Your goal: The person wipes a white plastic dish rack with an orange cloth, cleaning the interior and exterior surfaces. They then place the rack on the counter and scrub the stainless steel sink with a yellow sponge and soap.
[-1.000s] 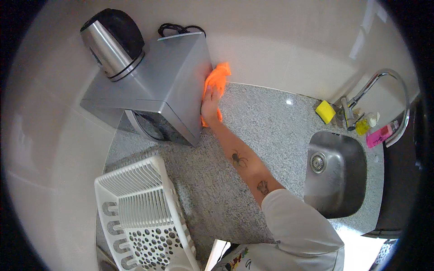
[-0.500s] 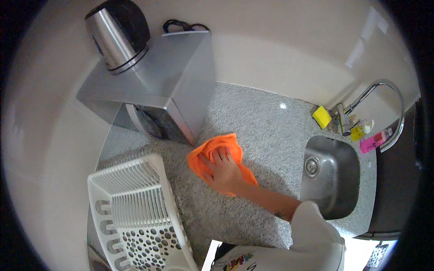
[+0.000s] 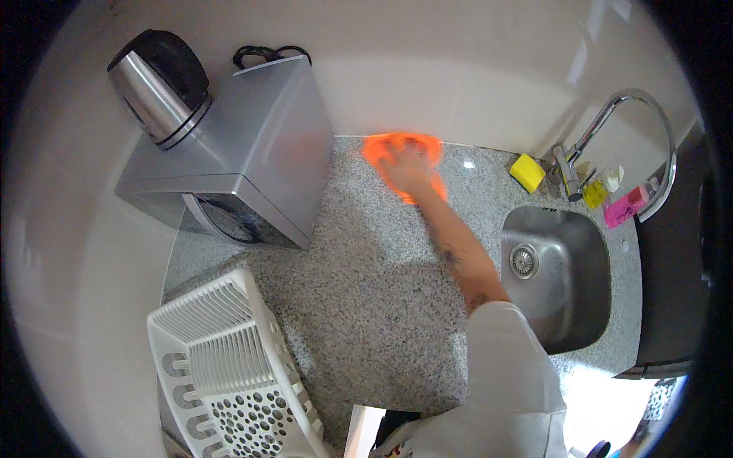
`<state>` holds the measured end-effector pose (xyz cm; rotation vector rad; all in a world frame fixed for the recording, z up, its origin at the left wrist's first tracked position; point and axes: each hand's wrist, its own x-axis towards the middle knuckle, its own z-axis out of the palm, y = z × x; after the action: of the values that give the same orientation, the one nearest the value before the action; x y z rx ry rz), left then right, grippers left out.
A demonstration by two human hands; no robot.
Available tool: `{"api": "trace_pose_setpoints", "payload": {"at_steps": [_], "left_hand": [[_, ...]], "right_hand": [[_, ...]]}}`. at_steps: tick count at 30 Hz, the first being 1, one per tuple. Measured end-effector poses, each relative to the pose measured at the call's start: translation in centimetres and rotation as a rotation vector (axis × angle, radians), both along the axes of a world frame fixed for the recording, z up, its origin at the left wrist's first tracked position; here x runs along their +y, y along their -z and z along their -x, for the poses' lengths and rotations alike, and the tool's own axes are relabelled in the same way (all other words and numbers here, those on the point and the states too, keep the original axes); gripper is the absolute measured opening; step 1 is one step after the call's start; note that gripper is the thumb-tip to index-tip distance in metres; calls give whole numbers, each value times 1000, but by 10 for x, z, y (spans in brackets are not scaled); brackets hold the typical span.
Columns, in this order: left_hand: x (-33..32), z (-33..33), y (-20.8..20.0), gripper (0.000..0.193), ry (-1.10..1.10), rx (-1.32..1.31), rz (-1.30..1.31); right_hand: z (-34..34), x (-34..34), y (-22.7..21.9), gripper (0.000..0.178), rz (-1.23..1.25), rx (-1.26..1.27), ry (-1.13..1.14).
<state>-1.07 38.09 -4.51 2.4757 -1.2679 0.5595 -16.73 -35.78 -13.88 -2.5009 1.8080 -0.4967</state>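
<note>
An orange cloth [image 3: 437, 188] lies against the speckled grey countertop [image 3: 374, 305], close to the foot of the back wall. My right hand [image 3: 408, 166] is on top of it, palm down, pressing and holding it, with bunched folds of cloth around the fingers. Motion blurs the fingertips. My right forearm reaches up from the lower right in a white sleeve. Nothing of my left hand shows.
A silver microwave [image 3: 282, 153] stands at the left, carrying a steel and black kettle [image 3: 160, 91]. Nearer is a white dish rack [image 3: 256, 320]. To the right are a steel sink [image 3: 565, 305], curved faucet [image 3: 672, 145], yellow sponge [image 3: 527, 173] and pink bottle [image 3: 626, 208].
My right hand has slid the orange cloth away from beside the microwave's front corner, toward the back wall and slightly right. The view has shifted a little.
</note>
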Motion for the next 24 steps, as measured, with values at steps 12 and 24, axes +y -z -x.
{"api": "trace_pose_setpoints", "payload": {"at_steps": [12, 24], "left_hand": [[-26, -1, 8, 51, -25, 36, 62], [-26, 15, 9, 52, -137, 7, 58]], "right_hand": [[173, 159, -21, 27, 132, -3, 118], [110, -34, -296, 39, 983, -211, -127]]}}
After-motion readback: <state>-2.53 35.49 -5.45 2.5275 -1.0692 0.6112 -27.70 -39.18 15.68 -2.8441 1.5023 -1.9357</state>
